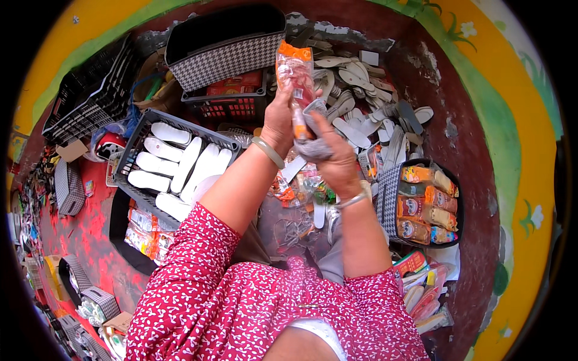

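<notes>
Wall point(448, 78) in dark red forms the lower enclosure behind the work area. Loose heap of shoe soles point(355, 132), mostly pale, lies against it, beyond the hands. Houndstooth bin point(235, 57), tilted, sits at the top, above a dark crate point(229, 108) containing red packets. Grey plastic crate point(135, 141), left of the forearms, contains white soles point(153, 180), some side by side and some overlapping. Houndstooth basket point(389, 201), right of the forearms, contains wrapped packages point(414, 207) in rows.

Right hand point(340, 159): fingers curled around a grey fabric piece; fingertips partly hidden, so exact contact cannot be told. Wrapped packet point(295, 66), clear with an orange upper end, stands near upright at upper centre, between the hands. Left hand point(278, 120): fingers closed around the packet's left side, thumb pressed against its front. Grey fabric piece point(314, 149) touches the packet's lower right side. Pale bangle point(268, 152) encircles the left wrist; thinner bracelet point(352, 200) encircles the right wrist.
</notes>
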Motion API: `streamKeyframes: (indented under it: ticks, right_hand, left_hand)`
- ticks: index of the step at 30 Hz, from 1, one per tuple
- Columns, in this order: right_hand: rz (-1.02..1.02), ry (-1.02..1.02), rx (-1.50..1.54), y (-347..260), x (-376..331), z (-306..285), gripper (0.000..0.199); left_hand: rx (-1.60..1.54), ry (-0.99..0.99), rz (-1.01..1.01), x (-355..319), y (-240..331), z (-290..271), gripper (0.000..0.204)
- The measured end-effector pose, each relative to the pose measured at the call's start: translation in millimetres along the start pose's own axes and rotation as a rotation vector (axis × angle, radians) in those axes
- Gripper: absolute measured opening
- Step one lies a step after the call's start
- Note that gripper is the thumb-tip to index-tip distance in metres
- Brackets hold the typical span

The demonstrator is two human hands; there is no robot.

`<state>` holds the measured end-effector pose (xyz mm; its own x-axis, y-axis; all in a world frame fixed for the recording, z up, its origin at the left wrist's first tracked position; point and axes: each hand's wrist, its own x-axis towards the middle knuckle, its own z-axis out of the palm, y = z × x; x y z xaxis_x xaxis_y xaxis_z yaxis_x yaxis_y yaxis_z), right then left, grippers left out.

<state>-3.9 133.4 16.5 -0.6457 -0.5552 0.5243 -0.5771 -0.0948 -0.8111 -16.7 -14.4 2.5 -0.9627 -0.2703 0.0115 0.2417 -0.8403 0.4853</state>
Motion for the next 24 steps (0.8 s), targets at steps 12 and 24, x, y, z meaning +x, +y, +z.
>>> streamKeyframes:
  ticks: [12,24]
  right_hand:
    - [-0.045,-0.039,-0.019,0.8,-8.4,-1.9,0.052]
    - [-0.142,0.048,-0.728,3.6,10.3,-17.6,0.068]
  left_hand:
    - [-0.235,-0.249,-0.193,-6.4,-6.0,3.7,0.046]
    - [-0.263,-0.292,-0.45,-39.3,-33.1,2.3,0.037]
